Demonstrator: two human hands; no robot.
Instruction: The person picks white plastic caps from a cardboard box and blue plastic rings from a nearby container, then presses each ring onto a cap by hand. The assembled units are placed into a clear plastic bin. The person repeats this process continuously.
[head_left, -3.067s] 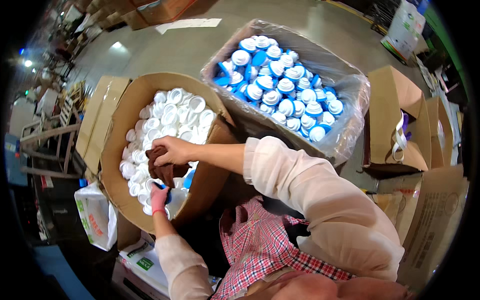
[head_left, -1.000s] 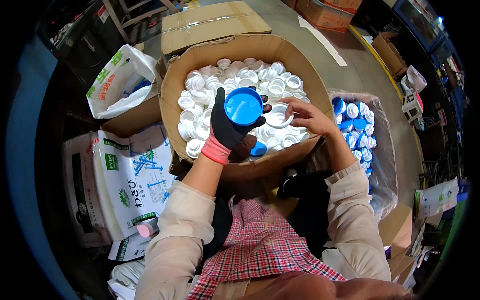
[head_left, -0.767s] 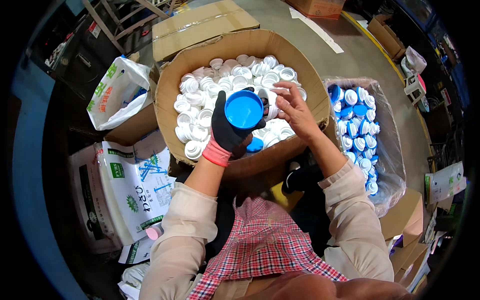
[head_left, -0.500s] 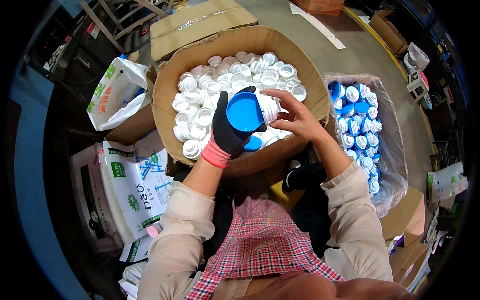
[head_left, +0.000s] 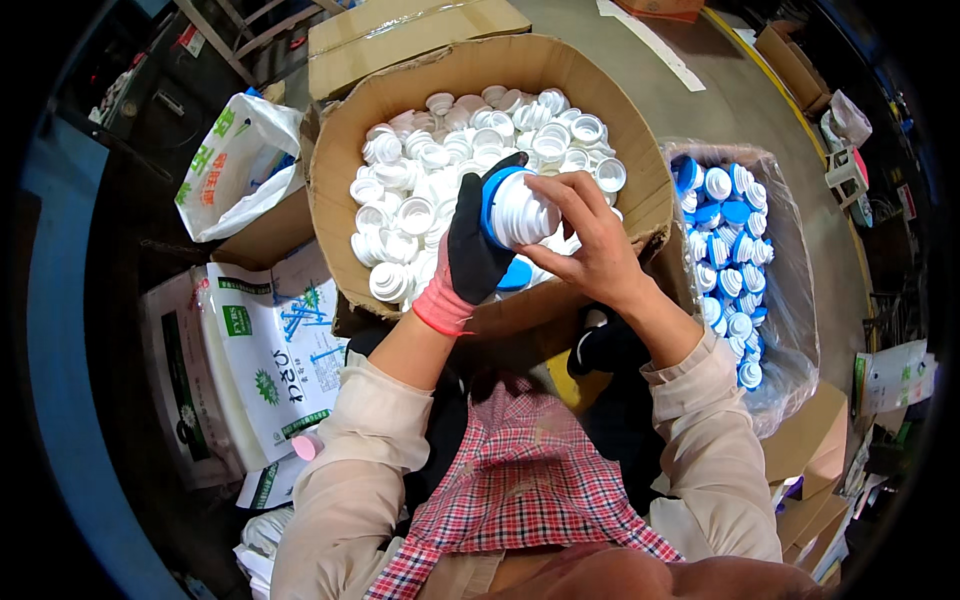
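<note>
Over the big carton, my left hand [head_left: 470, 258], in a black and pink glove, is closed round a blue cap [head_left: 489, 206]. Bare, my right hand [head_left: 592, 238] grips a white ribbed plastic piece [head_left: 524, 212] between thumb and fingers. This piece sits against the open side of the cap, its stepped end turned toward me. Below the hands, another blue cap [head_left: 515, 275] shows at the carton's near side. Many loose white ribbed pieces [head_left: 414, 216] fill the carton [head_left: 590, 75].
At the right stands a plastic-lined box [head_left: 797, 330] of blue-and-white pieces [head_left: 735, 240]. A white plastic bag [head_left: 250, 150] and printed white sacks [head_left: 265, 375] with thin blue strips lie at the left. A closed carton [head_left: 410, 40] stands behind.
The held cap and white piece have turned: the blue top faced me before, and now the white ribbed side does. The view has shifted slightly.
</note>
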